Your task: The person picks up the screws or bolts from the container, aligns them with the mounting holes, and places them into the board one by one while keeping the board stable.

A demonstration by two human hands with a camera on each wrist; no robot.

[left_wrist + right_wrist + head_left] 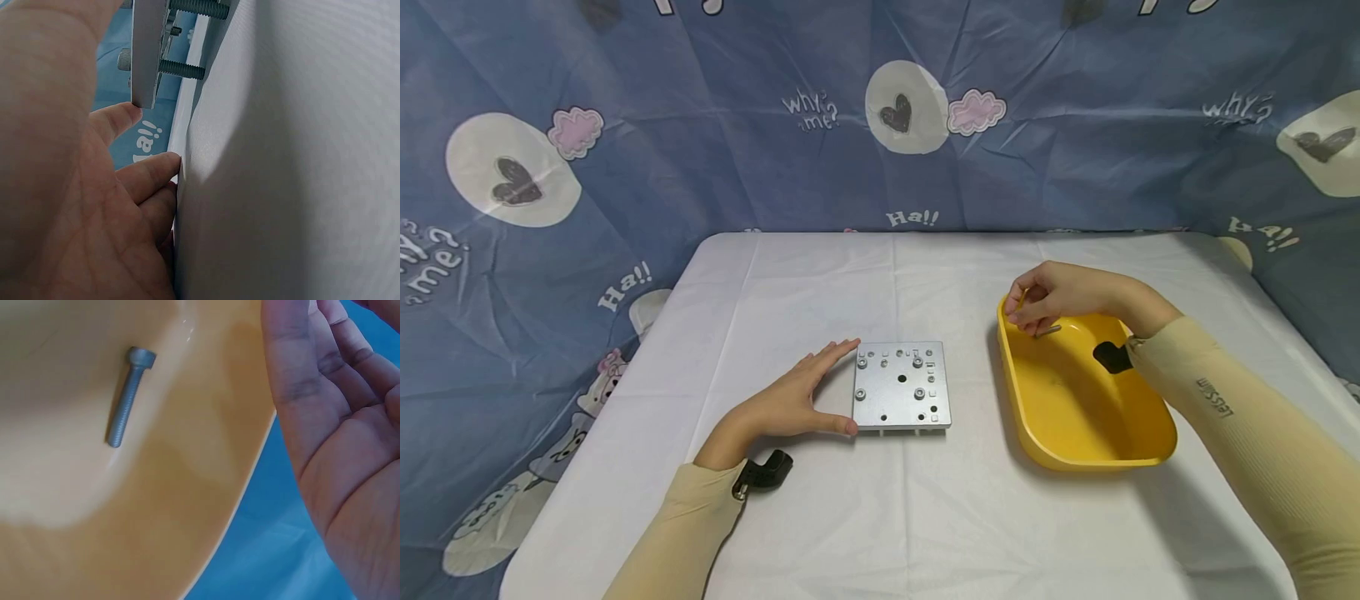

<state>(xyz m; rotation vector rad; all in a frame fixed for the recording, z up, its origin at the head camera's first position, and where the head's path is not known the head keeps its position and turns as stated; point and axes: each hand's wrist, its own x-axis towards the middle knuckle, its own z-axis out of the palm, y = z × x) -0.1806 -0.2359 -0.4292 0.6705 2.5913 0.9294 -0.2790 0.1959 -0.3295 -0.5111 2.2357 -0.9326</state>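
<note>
A square silver metal plate (pixel 901 408) sits on the table, with several socket head bolts (pixel 917 362) in its holes. Their threaded shanks (pixel 182 69) stick out beneath it in the left wrist view. Along the plate's left side, my left hand (pixel 786 407) spreads its thumb and forefinger to the two corners; one fingertip touches the edge. My right hand (pixel 1051 296) hovers at the far left corner of a yellow bin (pixel 1026 417), fingers bent; their tips are partly hidden, so a held item is unclear. One loose socket head bolt (pixel 128 400) lies inside the bin.
A white cloth (pixel 820 517) covers the table. Behind and at the sides hangs a blue printed curtain (pixel 715 100). The bin's raised rim (pixel 1093 465) stands right of the plate, with a strip of cloth between them.
</note>
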